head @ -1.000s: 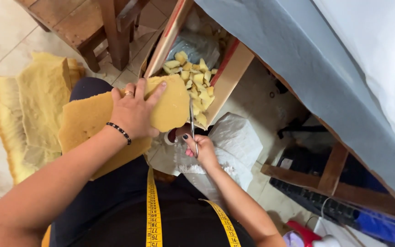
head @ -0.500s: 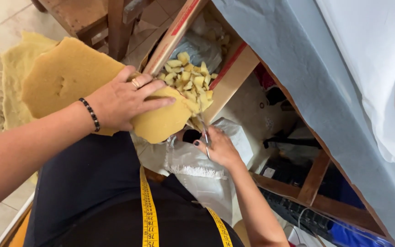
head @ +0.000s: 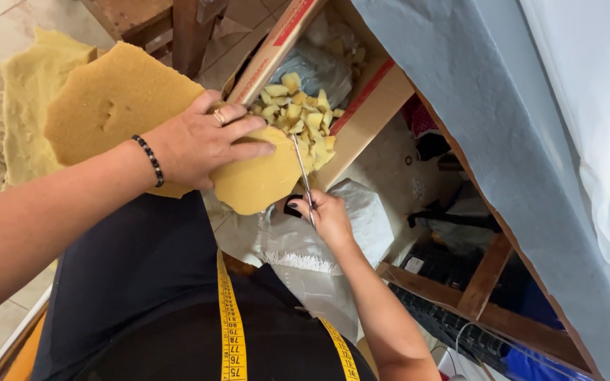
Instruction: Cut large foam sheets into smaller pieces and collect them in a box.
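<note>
Left hand (head: 195, 144) gripped the yellow foam sheet (head: 128, 106), its rounded end above the cardboard box (head: 361, 120); right hand (head: 330, 219), fingers through scissors (head: 303, 180), lay just below that end, blades pointing boxward.

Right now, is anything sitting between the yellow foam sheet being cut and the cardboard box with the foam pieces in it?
Nothing visible does. The foam sheet, gripped by the left hand, overhangs the rim of the open cardboard box. The scissors in the right hand meet its edge just above the foam pieces.
</note>
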